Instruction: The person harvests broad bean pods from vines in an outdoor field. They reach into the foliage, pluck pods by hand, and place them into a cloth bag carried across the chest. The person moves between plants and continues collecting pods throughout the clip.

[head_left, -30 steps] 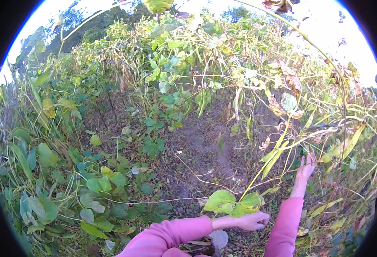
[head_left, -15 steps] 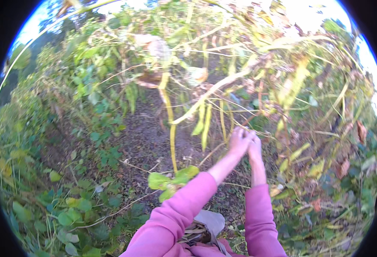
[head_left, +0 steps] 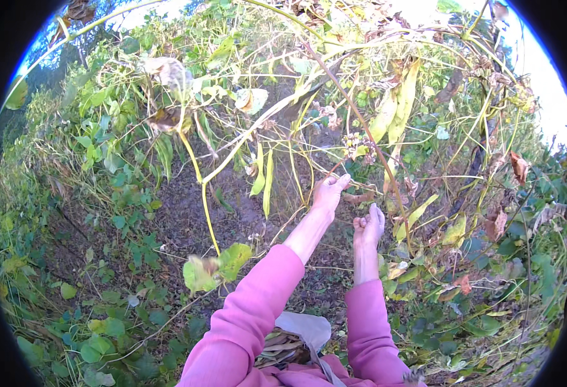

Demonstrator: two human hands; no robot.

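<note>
My left hand [head_left: 330, 193] reaches into the bean vines with thumb and fingers pinched on a thin vine stem [head_left: 337, 166]. Slightly lower and to its right, my right hand [head_left: 369, 226] is closed with curled fingers; whatever lies inside them is hidden. A brownish dry pod [head_left: 359, 197] hangs between the two hands. Yellow-green bean pods [head_left: 268, 184] dangle left of my left hand, and larger pale pods [head_left: 402, 103] hang above to the right. Small clustered blossoms [head_left: 359, 147] sit just above the hands.
At my waist, a pale cloth bag [head_left: 312, 329] holds several dry pods [head_left: 282, 348]. A thick yellowish vine [head_left: 248, 134] crosses in front, with a stem [head_left: 207, 216] running down from it. Withered leaves [head_left: 518, 168] hang at right; leafy plants [head_left: 96, 348] cover the ground at left.
My hands were together and have come apart, the right one lower. The view has shifted, so the vines and pods now appear farther left.
</note>
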